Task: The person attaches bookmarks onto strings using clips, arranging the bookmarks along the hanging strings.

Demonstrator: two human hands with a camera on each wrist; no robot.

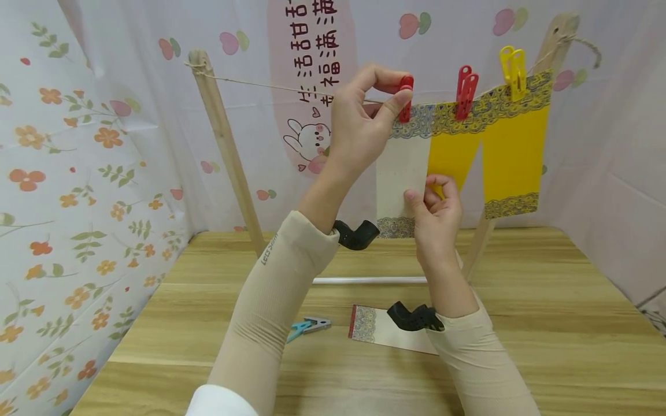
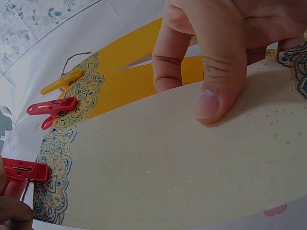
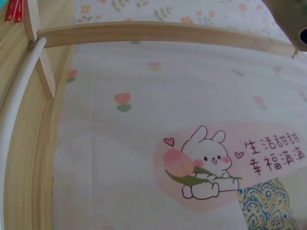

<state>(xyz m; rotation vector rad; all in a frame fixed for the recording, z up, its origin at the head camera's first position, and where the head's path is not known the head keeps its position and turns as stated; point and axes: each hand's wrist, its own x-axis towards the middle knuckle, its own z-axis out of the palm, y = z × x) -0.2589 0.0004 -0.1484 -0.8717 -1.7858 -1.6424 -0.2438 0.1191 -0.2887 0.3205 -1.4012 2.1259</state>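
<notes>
My left hand pinches a red clothespin between thumb and forefinger. This clothespin sits over the patterned top edge of a cream card, at the twine. Lower down, my right hand holds the cream card by its right edge. In the left wrist view the right thumb lies on the card's front, with fingers behind it. Two yellow cards hang to the right; one has a patterned lower band. A second red clothespin and a yellow clothespin grip their tops.
Wooden posts, left and right, carry the twine. A white rod runs low between them. A teal-and-grey clothespin and a red-edged card lie on the table. Red clothespins appear in the right wrist view.
</notes>
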